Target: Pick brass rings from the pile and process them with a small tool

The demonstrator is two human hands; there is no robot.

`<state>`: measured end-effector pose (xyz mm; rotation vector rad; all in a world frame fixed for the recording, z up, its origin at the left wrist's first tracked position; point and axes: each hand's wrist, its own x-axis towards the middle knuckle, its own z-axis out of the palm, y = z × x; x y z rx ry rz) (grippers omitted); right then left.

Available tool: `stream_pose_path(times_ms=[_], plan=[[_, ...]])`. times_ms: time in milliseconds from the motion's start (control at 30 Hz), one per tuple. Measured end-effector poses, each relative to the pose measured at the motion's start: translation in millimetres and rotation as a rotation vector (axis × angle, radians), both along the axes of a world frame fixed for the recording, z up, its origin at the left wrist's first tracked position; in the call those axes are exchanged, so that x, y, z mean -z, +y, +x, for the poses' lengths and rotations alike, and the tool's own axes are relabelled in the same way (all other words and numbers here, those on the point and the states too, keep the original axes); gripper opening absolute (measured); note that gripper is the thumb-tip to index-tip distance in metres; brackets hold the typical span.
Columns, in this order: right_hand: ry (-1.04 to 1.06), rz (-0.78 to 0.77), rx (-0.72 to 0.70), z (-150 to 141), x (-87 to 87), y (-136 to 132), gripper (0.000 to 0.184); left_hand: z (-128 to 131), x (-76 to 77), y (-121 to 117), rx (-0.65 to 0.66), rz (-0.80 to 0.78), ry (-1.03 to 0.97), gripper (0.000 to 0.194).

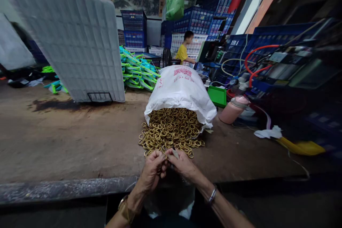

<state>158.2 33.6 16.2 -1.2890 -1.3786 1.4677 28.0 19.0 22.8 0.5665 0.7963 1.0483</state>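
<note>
A white woven sack (181, 89) lies on its side on the brown table (66, 139), and a heap of brass rings (171, 130) spills out of its open mouth. My left hand (152, 171) is at the near edge of the heap, its fingers pinched on a ring. My right hand (184, 165) is right beside it, closed on a small grey tool whose tip points at the rings. The two hands touch each other just above the table's front edge.
A white gridded panel (72, 42) leans upright at the back left, beside a stack of green and blue parts (136, 71). A pink bottle (232, 108), a green box (217, 96), hoses and machinery crowd the right. A person in yellow (183, 51) works far behind.
</note>
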Motion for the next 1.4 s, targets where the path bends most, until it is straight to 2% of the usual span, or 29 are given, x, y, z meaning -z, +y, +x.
stream_pose_path(times_ms=[100,233,333,433,567,667,767,867,1067,1300,1400], plan=[[-0.048,0.046,0.054,2,1.5,0,0.014,-1,4.3,-2,-0.005,0.024,0.016,0.032],[-0.226,0.276,0.072,2,-9.7,-4,0.009,-2,8.5,-5,-0.032,0.06,0.027,0.028],[-0.311,0.41,0.065,2,-14.1,-12,0.008,-1,6.5,-12,-0.013,0.06,0.046,0.027],[-0.308,0.456,0.069,2,-11.1,-19,0.009,0,3.3,-22,0.025,0.038,0.052,0.028],[-0.219,0.382,0.027,3,-8.1,-27,0.013,3,4.3,-34,-0.005,0.089,0.126,0.028],[-0.166,0.301,-0.017,5,-9.9,-33,0.027,3,6.9,-40,-0.037,0.183,0.308,0.026],[-0.165,0.289,-0.029,7,-12.1,-38,0.033,5,6.5,-45,-0.048,0.244,0.429,0.026],[-0.17,0.272,-0.025,9,-13.8,-41,0.032,7,2.8,-50,-0.018,0.228,0.393,0.028],[-0.233,0.306,0.029,12,-15.8,-45,0.022,9,-4.7,-58,0.084,0.123,0.152,0.028],[-0.183,0.266,0.044,18,-8.8,-47,0.023,15,-3.7,-59,0.058,0.097,0.14,0.031],[-0.314,0.301,0.068,22,-2.0,-51,0.021,18,-3.2,-60,0.046,0.073,0.191,0.032]])
